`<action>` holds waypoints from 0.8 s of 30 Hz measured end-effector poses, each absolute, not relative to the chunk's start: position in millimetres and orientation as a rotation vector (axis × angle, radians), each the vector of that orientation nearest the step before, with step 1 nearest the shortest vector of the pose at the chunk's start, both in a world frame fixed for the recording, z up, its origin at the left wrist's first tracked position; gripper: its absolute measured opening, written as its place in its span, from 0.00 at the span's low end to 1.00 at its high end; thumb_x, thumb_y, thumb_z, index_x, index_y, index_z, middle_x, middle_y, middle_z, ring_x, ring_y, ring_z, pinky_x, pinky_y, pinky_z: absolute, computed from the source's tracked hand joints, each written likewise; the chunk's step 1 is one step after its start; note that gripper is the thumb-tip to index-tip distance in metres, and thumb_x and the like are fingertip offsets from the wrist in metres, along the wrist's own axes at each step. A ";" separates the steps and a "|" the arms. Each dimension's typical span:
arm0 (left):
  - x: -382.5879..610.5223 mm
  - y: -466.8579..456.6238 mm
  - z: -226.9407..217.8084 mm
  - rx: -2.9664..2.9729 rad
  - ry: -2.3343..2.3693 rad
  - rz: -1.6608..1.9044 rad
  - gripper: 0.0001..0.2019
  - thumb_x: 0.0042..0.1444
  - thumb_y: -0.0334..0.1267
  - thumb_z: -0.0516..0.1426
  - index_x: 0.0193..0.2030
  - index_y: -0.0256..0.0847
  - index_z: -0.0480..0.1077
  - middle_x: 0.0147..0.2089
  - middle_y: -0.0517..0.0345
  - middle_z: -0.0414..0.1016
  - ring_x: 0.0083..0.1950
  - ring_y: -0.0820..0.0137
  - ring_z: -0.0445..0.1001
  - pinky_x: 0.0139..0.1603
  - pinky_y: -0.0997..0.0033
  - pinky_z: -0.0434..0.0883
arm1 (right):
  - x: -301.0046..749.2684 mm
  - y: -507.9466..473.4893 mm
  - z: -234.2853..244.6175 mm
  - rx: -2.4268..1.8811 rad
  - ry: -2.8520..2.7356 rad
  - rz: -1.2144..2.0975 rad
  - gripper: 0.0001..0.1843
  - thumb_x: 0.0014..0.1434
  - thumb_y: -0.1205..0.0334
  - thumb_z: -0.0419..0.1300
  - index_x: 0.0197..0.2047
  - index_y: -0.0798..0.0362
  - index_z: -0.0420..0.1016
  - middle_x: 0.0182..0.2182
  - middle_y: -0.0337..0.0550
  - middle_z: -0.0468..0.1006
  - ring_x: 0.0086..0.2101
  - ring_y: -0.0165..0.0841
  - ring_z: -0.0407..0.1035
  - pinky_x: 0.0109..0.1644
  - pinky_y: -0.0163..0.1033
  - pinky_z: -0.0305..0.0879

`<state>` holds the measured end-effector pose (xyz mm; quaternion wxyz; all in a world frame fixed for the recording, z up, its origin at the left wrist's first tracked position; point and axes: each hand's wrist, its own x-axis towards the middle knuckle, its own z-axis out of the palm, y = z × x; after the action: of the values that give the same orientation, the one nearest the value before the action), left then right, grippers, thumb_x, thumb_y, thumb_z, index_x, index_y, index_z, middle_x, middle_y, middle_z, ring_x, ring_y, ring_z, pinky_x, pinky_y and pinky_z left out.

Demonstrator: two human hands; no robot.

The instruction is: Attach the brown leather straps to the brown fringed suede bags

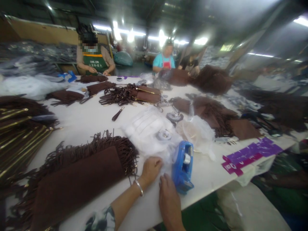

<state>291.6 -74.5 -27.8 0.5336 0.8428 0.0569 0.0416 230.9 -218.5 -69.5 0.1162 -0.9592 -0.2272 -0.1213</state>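
My left hand [151, 168], a silver bangle at its wrist, is closed with curled fingers at the near edge of a clear plastic bag [149, 128]. Whatever it grips, if anything, is hidden. Close by, my right hand [170, 197] rests low over the white table [134, 205], fingers forward and nothing visible in them. Just right of it stands a blue tape dispenser [183, 168]. To the left lies a large stack of dark brown fringed bag pieces [81, 179]. A roll of tape [165, 134] sits on the plastic.
Brown pieces with gold zippers [21, 138] lie at the left edge. Farther back are a pile of brown straps [120, 96], a single strap [117, 114] and brown fringed pieces [211, 109]. Purple tape [252, 152] covers the right edge. Co-workers [96, 61] are across the table.
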 end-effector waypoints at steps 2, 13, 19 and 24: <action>285.3 -64.5 -24.1 1.845 0.166 0.015 0.12 0.57 0.40 0.53 0.26 0.38 0.69 0.29 0.56 0.74 0.35 0.66 0.73 0.38 0.69 0.67 | 231.4 -217.9 -70.3 -2.770 -0.634 -0.334 0.20 0.65 0.70 0.44 0.55 0.59 0.70 0.55 0.60 0.71 0.54 0.45 0.67 0.52 0.45 0.69; 210.8 -24.8 5.6 1.406 0.379 -0.027 0.17 0.56 0.51 0.55 0.29 0.37 0.67 0.26 0.53 0.75 0.27 0.71 0.72 0.31 0.73 0.67 | 227.9 -212.0 1.6 -2.082 -0.171 0.175 0.31 0.60 0.46 0.54 0.63 0.51 0.60 0.55 0.50 0.71 0.46 0.40 0.71 0.43 0.39 0.70; 190.8 -10.0 7.8 1.401 0.362 0.129 0.15 0.55 0.49 0.57 0.29 0.37 0.68 0.25 0.57 0.74 0.28 0.72 0.69 0.31 0.74 0.64 | 223.5 -178.0 7.3 -1.828 -0.258 0.478 0.19 0.56 0.45 0.58 0.39 0.53 0.77 0.29 0.42 0.78 0.27 0.33 0.68 0.28 0.34 0.63; 169.6 -0.1 3.0 1.383 0.383 0.215 0.13 0.55 0.46 0.59 0.30 0.37 0.69 0.25 0.58 0.74 0.28 0.71 0.70 0.32 0.73 0.64 | 217.0 -168.0 4.4 -1.595 -0.212 0.571 0.21 0.57 0.42 0.57 0.31 0.54 0.73 0.24 0.39 0.74 0.23 0.29 0.63 0.26 0.32 0.59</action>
<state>169.6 -0.1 3.0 0.7480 0.6326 0.1751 0.0985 217.0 -168.0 4.4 0.6572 -0.7042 -0.0937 0.2519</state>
